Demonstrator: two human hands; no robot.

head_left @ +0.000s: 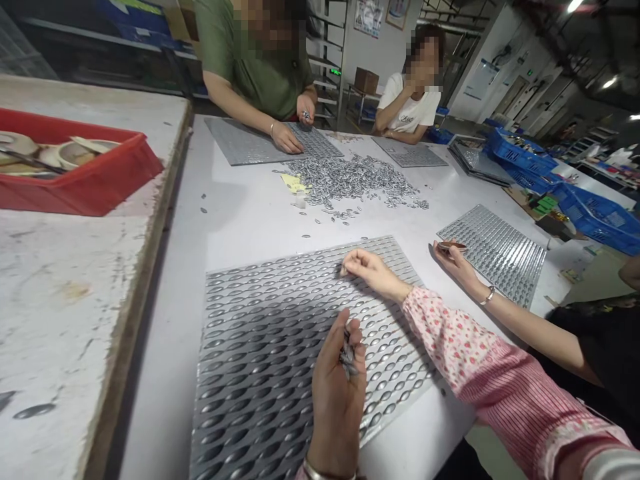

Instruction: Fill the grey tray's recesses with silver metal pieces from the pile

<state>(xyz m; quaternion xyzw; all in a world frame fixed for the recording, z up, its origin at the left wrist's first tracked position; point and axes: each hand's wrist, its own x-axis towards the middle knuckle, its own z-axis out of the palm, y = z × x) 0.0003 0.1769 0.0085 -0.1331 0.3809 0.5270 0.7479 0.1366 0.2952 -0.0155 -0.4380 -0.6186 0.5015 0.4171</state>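
Left hand (339,393) half-curled, cupping silver oval pieces (348,357) above near dimpled panel (260,353) on tabletop (240,230). Right hand (373,270) fingertips pinched together at panel's far side; can't tell if gripping a piece.

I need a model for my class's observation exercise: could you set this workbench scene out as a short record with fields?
Left hand: cupped, holding small grey pieces
Right hand: pinched over the near sheet; whether it holds a piece is unclear
Near sheet: rows of pointed oval shapes
Loose pile: similar pieces beyond the sheet, beside yellow paper
Across the table: person in green, working at another sheet
Left side: red tray on a worn bench
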